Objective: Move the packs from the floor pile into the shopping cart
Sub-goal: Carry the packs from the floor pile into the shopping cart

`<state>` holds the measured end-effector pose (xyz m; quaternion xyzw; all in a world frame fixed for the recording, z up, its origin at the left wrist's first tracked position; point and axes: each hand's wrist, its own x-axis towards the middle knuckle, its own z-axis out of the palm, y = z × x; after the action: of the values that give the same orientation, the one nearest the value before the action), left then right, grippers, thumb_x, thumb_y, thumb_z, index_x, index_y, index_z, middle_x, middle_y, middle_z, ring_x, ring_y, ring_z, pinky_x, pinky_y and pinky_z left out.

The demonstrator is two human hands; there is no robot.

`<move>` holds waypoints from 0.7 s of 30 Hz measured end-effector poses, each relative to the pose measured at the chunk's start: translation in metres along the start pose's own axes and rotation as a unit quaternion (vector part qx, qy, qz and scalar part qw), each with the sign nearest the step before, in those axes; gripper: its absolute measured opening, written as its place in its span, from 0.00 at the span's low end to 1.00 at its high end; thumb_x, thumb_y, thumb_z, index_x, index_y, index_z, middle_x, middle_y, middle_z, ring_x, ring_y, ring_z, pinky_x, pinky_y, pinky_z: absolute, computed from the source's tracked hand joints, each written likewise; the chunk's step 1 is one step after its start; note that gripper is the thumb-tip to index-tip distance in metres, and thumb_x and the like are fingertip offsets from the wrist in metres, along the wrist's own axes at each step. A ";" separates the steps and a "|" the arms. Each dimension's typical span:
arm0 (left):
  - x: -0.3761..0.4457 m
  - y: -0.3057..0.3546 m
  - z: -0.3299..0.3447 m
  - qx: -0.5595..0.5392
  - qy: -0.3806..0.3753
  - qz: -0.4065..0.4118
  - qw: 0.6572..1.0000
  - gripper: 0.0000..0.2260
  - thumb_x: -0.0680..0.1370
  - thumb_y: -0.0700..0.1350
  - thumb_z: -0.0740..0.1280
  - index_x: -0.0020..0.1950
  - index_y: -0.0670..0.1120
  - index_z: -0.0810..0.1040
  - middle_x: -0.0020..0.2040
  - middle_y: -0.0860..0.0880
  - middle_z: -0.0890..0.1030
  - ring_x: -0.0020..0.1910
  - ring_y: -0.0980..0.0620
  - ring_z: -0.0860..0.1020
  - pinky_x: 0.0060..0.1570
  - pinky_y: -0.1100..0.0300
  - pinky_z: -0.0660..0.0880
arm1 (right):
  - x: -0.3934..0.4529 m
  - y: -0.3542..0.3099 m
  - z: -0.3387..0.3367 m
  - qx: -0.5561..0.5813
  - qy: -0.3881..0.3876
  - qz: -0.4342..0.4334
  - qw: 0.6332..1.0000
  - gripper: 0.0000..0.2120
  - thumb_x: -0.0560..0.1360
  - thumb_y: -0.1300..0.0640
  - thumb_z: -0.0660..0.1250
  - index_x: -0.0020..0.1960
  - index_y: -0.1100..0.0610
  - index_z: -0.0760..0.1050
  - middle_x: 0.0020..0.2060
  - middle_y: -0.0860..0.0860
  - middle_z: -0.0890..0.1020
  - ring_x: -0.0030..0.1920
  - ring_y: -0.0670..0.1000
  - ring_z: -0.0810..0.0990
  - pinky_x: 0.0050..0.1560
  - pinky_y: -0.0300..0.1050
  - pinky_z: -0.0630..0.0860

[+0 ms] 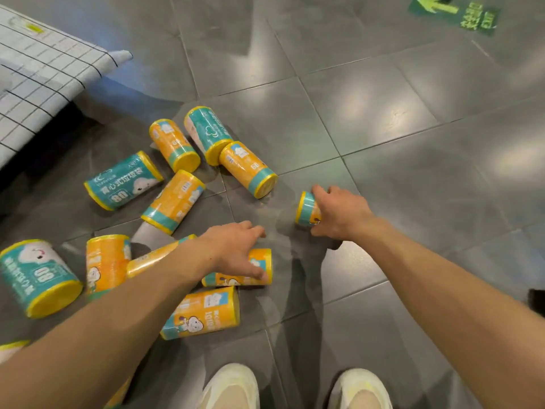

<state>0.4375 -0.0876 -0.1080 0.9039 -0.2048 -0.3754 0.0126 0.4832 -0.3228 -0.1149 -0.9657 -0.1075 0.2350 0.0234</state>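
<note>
A: Starting nearest us, our two shoes [230,388] stand on the grey tile floor [383,119], and the packs lie scattered just ahead and to our left. Which step are we in?

B: The pick-up, I'd say. Our left hand [236,249] is down on an orange pack [261,262], fingers spread and curling over it, thumb along its near side. It looks like a grasp closing, though we cannot tell if the pack is off the floor.

A: And the other side?

B: Our right hand [339,214] is wrapped round a small pack [306,209] a little farther out, fingers over the top, thumb underneath. That one is clearly gripped.

A: How do they lie?

B: The left one lies flat, long axis running left to right, its yellow end toward the right. The right one also runs left to right, its yellow-rimmed end pointing left, toward the pile.

A: So the next move?

B: Probably lift both and carry them to the cart. We see no cart here, so we would have to turn and find it. Only the checked cloth [38,72] at far left shows.

A: And beyond our hands?

B: More packs lie on their sides pointing all ways: a teal pack [124,180] to the left, a cluster of three [206,143] farther off, touching. Plenty remains. At the far edge is a green arrow sign [454,13].
</note>
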 end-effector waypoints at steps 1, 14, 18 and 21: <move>-0.001 0.002 0.006 0.011 -0.019 -0.005 1.000 0.46 0.63 0.74 0.71 0.74 0.54 0.62 0.67 0.51 0.72 0.66 0.46 0.74 0.59 0.49 0.75 | -0.003 0.000 -0.004 -0.004 0.009 -0.002 1.000 0.32 0.67 0.43 0.74 0.64 0.52 0.65 0.54 0.57 0.75 0.55 0.62 0.78 0.47 0.50 0.71; -0.002 0.005 0.019 -0.049 0.094 -0.065 0.992 0.34 0.65 0.60 0.75 0.65 0.52 0.65 0.58 0.49 0.73 0.59 0.46 0.74 0.51 0.47 0.76 | -0.034 -0.011 -0.029 0.045 0.050 -0.003 0.998 0.32 0.67 0.42 0.74 0.65 0.51 0.65 0.52 0.54 0.74 0.53 0.58 0.77 0.49 0.53 0.77; -0.013 -0.002 -0.012 -0.293 0.201 -0.120 0.927 0.30 0.58 0.61 0.75 0.55 0.53 0.70 0.51 0.52 0.77 0.52 0.46 0.79 0.50 0.49 0.77 | -0.044 -0.004 -0.058 0.118 0.061 0.040 0.990 0.34 0.67 0.44 0.75 0.67 0.50 0.65 0.55 0.54 0.75 0.54 0.58 0.78 0.51 0.52 0.77; -0.047 0.001 -0.053 -0.455 0.277 -0.150 0.833 0.29 0.64 0.53 0.81 0.59 0.49 0.71 0.51 0.51 0.79 0.51 0.48 0.78 0.50 0.54 0.74 | -0.061 -0.009 -0.100 0.295 0.107 0.092 0.945 0.32 0.66 0.48 0.77 0.64 0.53 0.67 0.53 0.55 0.79 0.53 0.59 0.79 0.52 0.52 0.77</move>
<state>0.4436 -0.0776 -0.0385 0.8821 0.1393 -0.1569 0.4217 0.4746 -0.3271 0.0019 -0.9408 0.0589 0.1524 0.2970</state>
